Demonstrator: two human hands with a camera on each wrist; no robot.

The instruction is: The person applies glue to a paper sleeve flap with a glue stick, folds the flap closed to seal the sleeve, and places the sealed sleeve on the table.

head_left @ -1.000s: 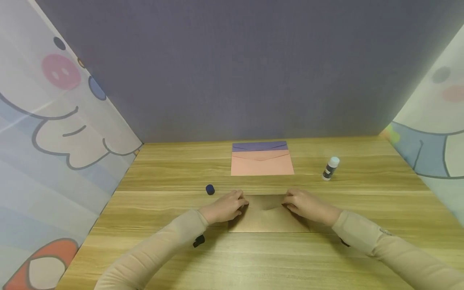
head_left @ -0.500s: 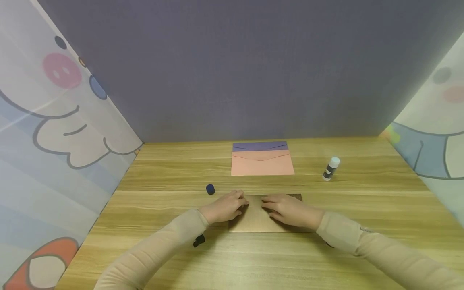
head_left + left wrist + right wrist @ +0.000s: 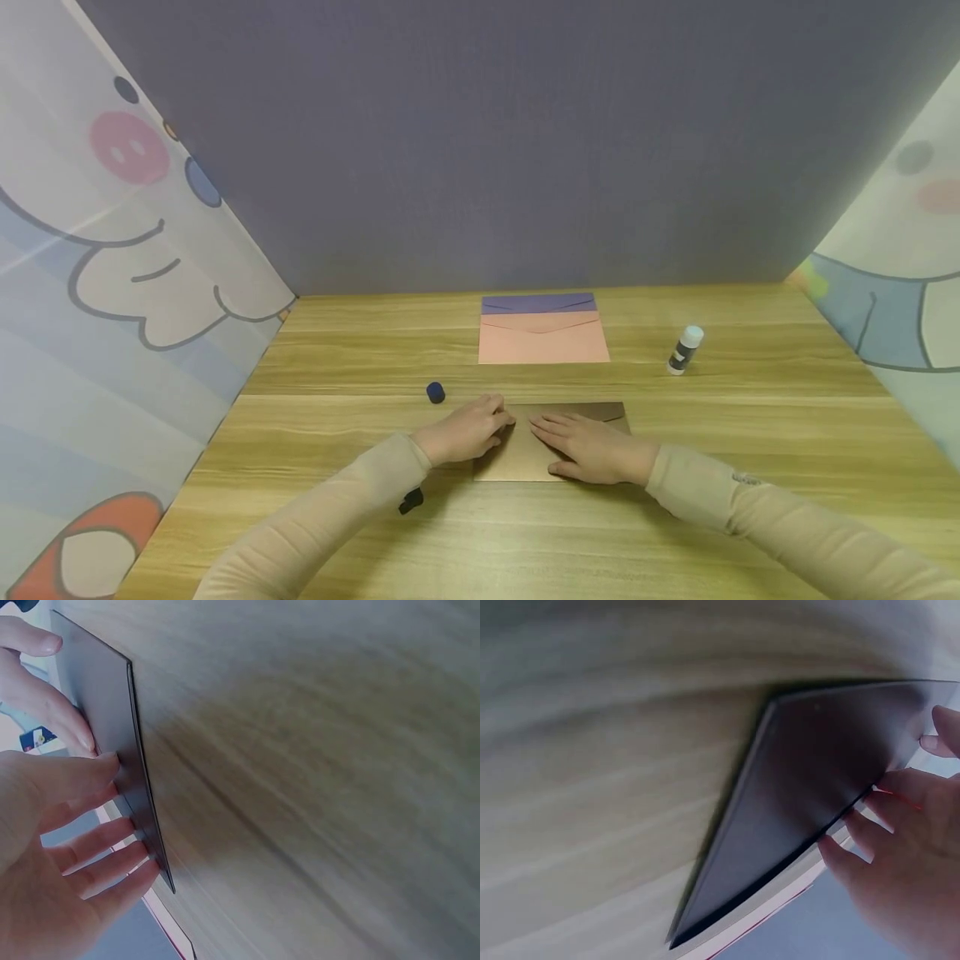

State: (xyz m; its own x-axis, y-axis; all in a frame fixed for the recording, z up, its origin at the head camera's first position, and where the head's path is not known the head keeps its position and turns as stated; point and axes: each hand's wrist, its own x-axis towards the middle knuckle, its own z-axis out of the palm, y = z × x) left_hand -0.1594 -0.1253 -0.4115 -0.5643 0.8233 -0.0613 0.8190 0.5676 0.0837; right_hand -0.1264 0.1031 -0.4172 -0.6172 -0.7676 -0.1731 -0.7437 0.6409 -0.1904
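Observation:
A brown-gold envelope (image 3: 513, 457) lies flat on the table in front of the person, its flap folded down at the far edge. The right hand (image 3: 588, 448) rests flat on its right half with fingers stretched out. On its left part the left hand (image 3: 463, 429) touches the paper with its fingertips. In the left wrist view, the left thumb and fingers (image 3: 90, 847) lie along the envelope (image 3: 105, 694). The right wrist view has the right fingers (image 3: 870, 836) on the brown envelope (image 3: 810, 765). Part of the flap is hidden under the right hand.
Behind the brown envelope lie a pink envelope (image 3: 543, 343) and a purple envelope (image 3: 537, 302), overlapping. A glue stick (image 3: 684, 350) stands at the right. A small dark blue cap (image 3: 436, 392) sits left. A grey panel (image 3: 540, 150) rises behind the wooden table (image 3: 337, 358).
The right hand has moved left from the flap's right side onto the envelope's middle, then flattened out. The flap, lifted earlier, now lies down. The left hand stays in place.

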